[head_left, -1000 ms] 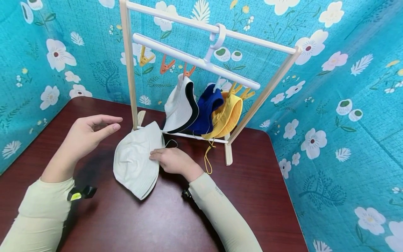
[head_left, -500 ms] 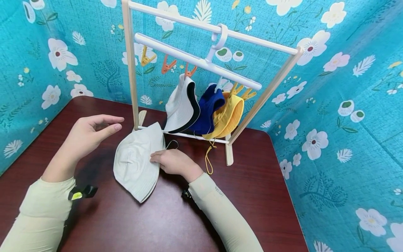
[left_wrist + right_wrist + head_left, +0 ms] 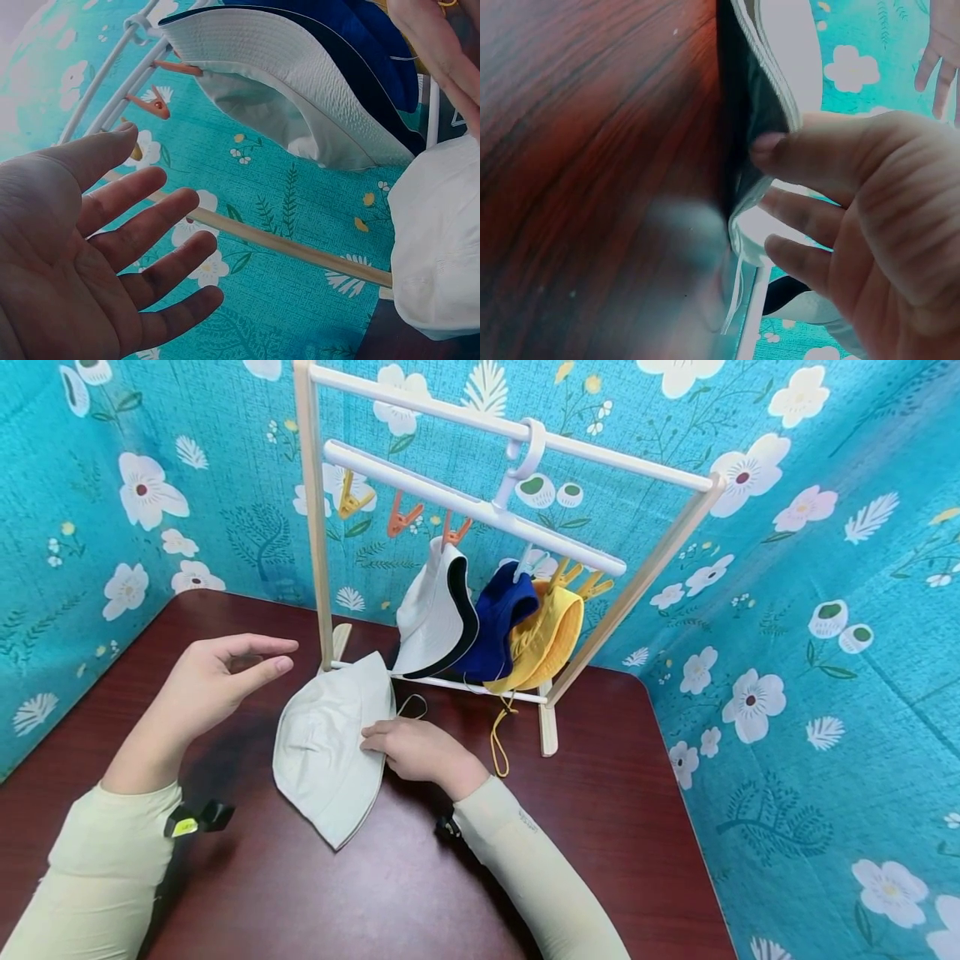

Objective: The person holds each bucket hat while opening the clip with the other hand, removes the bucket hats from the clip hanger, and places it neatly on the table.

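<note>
A cream bucket hat stands folded on its side on the dark red table, brim toward the right. My right hand pinches the brim; in the right wrist view the thumb is inside the dark lining and the fingers are outside. A thin cord loop sticks out beside the hat. My left hand hovers left of the hat, holding nothing, its fingers spread and slightly bent in the left wrist view.
Behind stands a wooden rack with a white hanger bar. Clips hold a white hat, a blue hat and a yellow hat. An orange clip and a yellow clip hang at the left. Floral cloth surrounds the table.
The hat's near brim tip has turned slightly toward me, and the gap between its brim layers has narrowed. My right hand keeps its pinch; the left hand has barely moved.
</note>
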`<act>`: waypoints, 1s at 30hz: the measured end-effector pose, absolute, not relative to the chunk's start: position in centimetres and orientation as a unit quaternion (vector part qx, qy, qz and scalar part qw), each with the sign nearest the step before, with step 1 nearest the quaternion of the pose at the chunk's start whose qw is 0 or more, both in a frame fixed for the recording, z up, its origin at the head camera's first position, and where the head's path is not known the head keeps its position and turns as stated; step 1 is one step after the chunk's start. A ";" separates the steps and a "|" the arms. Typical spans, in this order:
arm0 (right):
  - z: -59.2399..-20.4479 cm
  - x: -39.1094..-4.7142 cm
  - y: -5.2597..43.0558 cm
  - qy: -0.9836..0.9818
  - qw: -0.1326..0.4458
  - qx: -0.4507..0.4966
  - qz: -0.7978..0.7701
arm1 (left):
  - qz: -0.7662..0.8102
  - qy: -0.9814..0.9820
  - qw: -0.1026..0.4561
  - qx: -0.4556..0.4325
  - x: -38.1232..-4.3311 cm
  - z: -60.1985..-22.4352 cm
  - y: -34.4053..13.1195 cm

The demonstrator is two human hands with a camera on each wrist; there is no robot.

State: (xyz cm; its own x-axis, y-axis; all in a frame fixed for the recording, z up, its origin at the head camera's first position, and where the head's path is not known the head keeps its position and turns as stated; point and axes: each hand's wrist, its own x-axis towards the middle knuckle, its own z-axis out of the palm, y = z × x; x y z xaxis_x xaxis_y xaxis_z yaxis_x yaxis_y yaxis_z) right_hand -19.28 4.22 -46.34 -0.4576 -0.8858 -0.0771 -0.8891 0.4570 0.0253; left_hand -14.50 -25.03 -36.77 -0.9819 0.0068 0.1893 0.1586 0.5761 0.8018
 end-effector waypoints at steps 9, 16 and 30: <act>-45.8 -18.6 4.6 0.849 0.019 -0.528 0.022 | -0.453 -0.887 0.075 -0.045 -14.4 -36.6 -24.9; -45.3 -18.0 5.6 0.860 -0.005 -0.511 -0.001 | -0.453 -0.887 0.076 -0.050 -14.5 -36.5 -24.5; -44.0 -17.3 8.0 0.896 -0.075 -0.436 -0.047 | -0.449 -0.890 0.062 -0.050 -14.4 -36.9 -24.1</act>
